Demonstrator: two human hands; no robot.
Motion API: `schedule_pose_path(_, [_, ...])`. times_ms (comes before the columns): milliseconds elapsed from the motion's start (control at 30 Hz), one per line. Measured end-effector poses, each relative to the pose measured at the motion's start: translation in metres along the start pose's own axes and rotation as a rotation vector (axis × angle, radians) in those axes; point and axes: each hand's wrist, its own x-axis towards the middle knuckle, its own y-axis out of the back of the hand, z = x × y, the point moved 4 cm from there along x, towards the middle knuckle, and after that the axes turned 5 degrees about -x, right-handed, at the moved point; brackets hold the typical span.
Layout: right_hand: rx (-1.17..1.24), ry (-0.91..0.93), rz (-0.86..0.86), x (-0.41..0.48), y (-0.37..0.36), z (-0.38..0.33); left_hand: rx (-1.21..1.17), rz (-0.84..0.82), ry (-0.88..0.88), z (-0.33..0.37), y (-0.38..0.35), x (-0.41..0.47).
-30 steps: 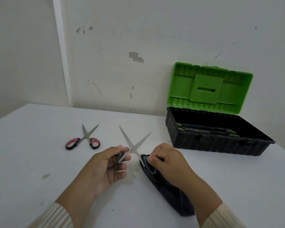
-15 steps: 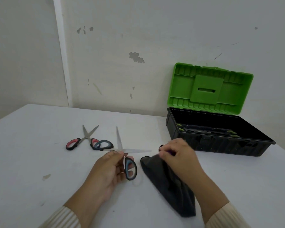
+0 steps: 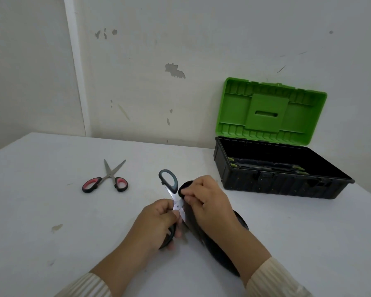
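Position: both hands at the near middle of the white table [image 3: 51, 200], side by side and nearly touching.

Left hand [image 3: 156, 224]: fingers curled and clamped on the steel scissors with grey-blue plastic handles [image 3: 168, 181]. My thumb and forefinger pinch them right at the pivot. One handle loop sticks up and away from me, free of the hand. The other loop lies under my palm, only its dark edge showing. Blades run down towards me, mostly hidden between the two hands (I cannot tell how far apart they stand).

Right hand [image 3: 208, 202]: thumb and forefinger pinch the rim of the dark grey fabric pouch [image 3: 212, 249] at its open mouth, just beside the scissors' pivot. The rest of the pouch lies flat on the table, running back under my wrist and cream ribbed sleeve.

Surroundings: a smaller pair of steel scissors with black-and-red handles [image 3: 109, 177] lies to the left, blades apart, well clear of my hands. Far right, by the scuffed white wall [image 3: 180, 39], sits a black plastic toolbox [image 3: 276, 185], its bright green lid [image 3: 272, 112] standing upright. Inside it lie dark tools with yellow-green ends [image 3: 266, 167].
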Motion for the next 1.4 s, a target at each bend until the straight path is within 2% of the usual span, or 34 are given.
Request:
schedule_pose_path(33, [0.013,-0.019,0.005,-0.001,0.001,0.001,-0.005,0.000,0.001,0.000,0.000,0.000])
schedule_pose_path(133, [0.121,-0.007,-0.160,-0.009,-0.008,-0.007,-0.035,0.008,0.001,-0.002,0.001,0.000])
schedule_pose_path(267, [0.076,-0.053,0.031,-0.001,0.004,0.006,-0.022,0.001,-0.037,-0.001,0.002,0.002])
schedule_pose_path(300, [0.063,-0.048,0.027,-0.001,0.004,0.006,-0.016,-0.002,-0.034,-0.002,0.002,0.002])
schedule_pose_path(400, [0.088,-0.020,-0.149,-0.010,-0.009,-0.007,0.009,-0.014,-0.027,-0.004,0.004,0.004])
schedule_pose_path(433, [0.107,-0.020,-0.158,-0.011,-0.011,-0.007,0.019,-0.016,-0.035,-0.004,0.004,0.005])
schedule_pose_path(533, [0.056,-0.083,0.061,0.001,0.003,0.014,0.043,-0.023,-0.057,-0.002,0.005,0.006])
schedule_pose_path(667, [0.004,-0.325,0.296,-0.001,0.035,0.046,0.037,-0.041,-0.039,-0.007,0.007,0.010])
schedule_pose_path(733, [0.021,-0.295,0.343,-0.005,0.041,0.041,0.026,-0.040,-0.041,-0.007,0.007,0.011])
schedule_pose_path(800, [0.031,-0.137,0.285,-0.007,0.032,0.022,0.020,-0.036,-0.046,-0.006,0.006,0.010])
schedule_pose_path(867, [0.045,0.013,0.103,-0.009,0.010,0.002,0.001,-0.039,-0.060,-0.006,0.006,0.010])
schedule_pose_path(933, [0.072,0.074,-0.001,-0.011,-0.006,-0.005,-0.014,-0.036,-0.067,-0.005,0.008,0.010])
schedule_pose_path(1200, [0.087,-0.353,0.333,0.001,0.030,0.048,-0.023,-0.068,-0.041,-0.005,0.004,0.009])
schedule_pose_path(1300, [0.088,-0.239,0.294,-0.004,0.034,0.032,-0.059,0.016,-0.043,-0.008,0.009,0.014])
schedule_pose_path(1400, [0.086,-0.043,0.022,-0.005,0.008,0.001,-0.129,0.059,-0.067,-0.004,0.013,0.014])
